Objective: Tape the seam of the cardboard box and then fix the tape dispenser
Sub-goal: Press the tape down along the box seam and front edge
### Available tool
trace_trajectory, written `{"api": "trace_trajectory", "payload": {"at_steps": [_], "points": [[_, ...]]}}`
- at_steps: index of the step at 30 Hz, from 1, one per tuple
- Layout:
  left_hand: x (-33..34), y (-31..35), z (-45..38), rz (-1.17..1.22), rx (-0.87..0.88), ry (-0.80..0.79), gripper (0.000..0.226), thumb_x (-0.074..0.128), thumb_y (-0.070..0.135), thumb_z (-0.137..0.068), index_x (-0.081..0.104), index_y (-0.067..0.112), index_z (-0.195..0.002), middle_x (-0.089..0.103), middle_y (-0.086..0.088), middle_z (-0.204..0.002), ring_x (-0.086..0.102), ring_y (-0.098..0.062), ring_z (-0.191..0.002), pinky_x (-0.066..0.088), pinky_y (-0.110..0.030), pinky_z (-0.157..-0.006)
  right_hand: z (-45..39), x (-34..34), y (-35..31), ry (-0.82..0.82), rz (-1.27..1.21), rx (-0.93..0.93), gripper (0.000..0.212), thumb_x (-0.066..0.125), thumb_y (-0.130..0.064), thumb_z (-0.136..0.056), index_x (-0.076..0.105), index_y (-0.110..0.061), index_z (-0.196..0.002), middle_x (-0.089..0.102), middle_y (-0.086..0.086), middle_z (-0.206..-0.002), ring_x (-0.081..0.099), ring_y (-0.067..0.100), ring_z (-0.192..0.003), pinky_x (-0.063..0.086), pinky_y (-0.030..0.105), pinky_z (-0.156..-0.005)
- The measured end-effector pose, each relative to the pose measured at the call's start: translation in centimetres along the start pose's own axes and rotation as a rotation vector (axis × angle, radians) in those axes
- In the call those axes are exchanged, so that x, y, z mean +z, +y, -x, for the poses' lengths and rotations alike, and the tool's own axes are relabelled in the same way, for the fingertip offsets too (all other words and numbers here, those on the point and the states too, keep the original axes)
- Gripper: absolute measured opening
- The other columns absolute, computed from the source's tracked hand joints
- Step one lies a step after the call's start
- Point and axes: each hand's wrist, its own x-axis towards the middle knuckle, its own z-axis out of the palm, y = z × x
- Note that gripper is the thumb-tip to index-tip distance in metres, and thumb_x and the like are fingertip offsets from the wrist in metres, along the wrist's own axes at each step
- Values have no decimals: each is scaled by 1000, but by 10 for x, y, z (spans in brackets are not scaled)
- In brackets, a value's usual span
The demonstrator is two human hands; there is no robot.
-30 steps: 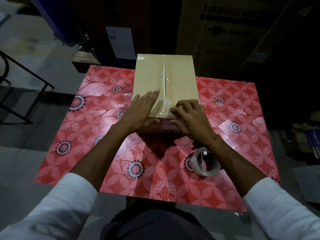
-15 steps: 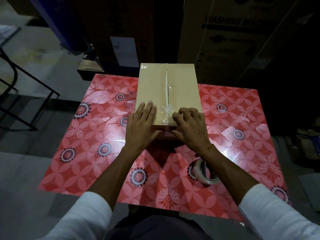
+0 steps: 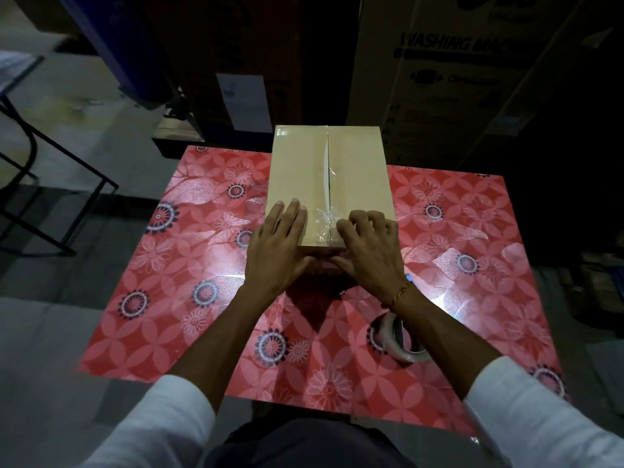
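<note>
A tan cardboard box (image 3: 297,170) stands on the red flowered table, its centre seam running away from me. Crumpled clear tape (image 3: 322,221) lies over the near end of the seam. My left hand (image 3: 277,246) rests flat on the box's near left corner, fingers together, thumb against the front face. My right hand (image 3: 369,249) has its fingers curled on the near right top, beside the tape, with the thumb on the front face. A roll of clear tape (image 3: 393,337) lies on the table under my right forearm, partly hidden.
The red flowered table (image 3: 189,298) spreads on both sides of the box. Big dark cartons (image 3: 456,79) stand close behind it. A black metal frame (image 3: 50,184) stands on the floor to the left.
My left hand slid from reaching across the top towards the seam back to the near left corner. The right hand stayed by the tape. The view tilted slightly.
</note>
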Motion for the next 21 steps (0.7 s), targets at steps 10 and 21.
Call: {"api": "trace_trajectory", "payload": {"at_steps": [10, 21], "points": [[-11, 20, -8, -3, -99, -48, 95, 57, 68, -82, 28, 11, -153, 21, -6, -166, 15, -31, -153, 33, -63, -111, -1, -4, 8, -77, 40, -59, 63, 82, -45, -70, 51, -20, -120, 55, 6, -122, 44, 30, -108, 40, 44, -81], [2, -37, -11, 267, 191, -12, 76, 62, 46, -90, 39, 8, -151, 32, -10, -162, 22, -33, -150, 33, -49, -117, 4, -7, 27, -3, -207, -147, 33, 64, -33, -95, 60, -21, -126, 61, 5, -127, 50, 31, -112, 48, 46, -82]]}}
